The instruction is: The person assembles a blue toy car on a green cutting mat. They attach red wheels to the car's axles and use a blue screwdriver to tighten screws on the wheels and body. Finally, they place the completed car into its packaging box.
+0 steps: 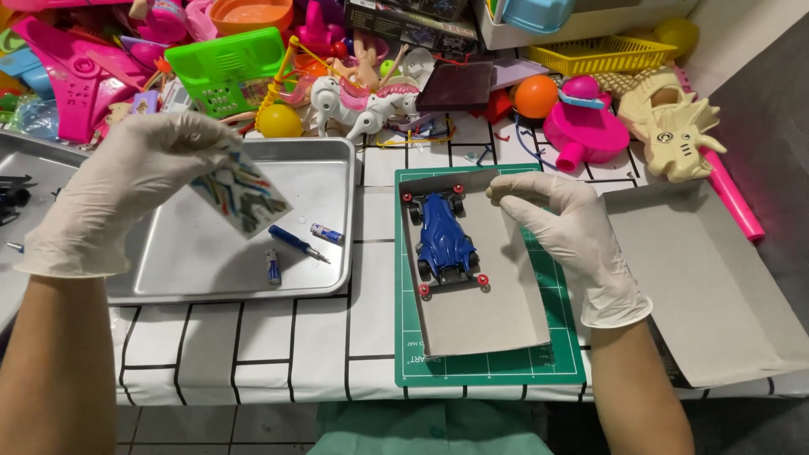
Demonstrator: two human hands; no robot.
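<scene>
Bright, even indoor light; a sharp picture.
Soft glare on the metal tray (329, 160) left of centre; faint shadows under the gloved hands; a dim grey strip at the right edge; slight wide-angle bending toward the corners.

1. We note the far edge of the surface (278, 354) is blocked by a heaped pile of plastic toys (354, 76); no passage there.
2. The metal tray (333, 168) holds a small screwdriver (297, 243) and two batteries (327, 233); its near left floor is open.
3. Between tray and green cutting mat (560, 358), a bare strip runs front to back.
4. On the grey card (489, 320), room lies free below the blue toy car (444, 240).
5. The near surface edge is unobstructed.
</scene>
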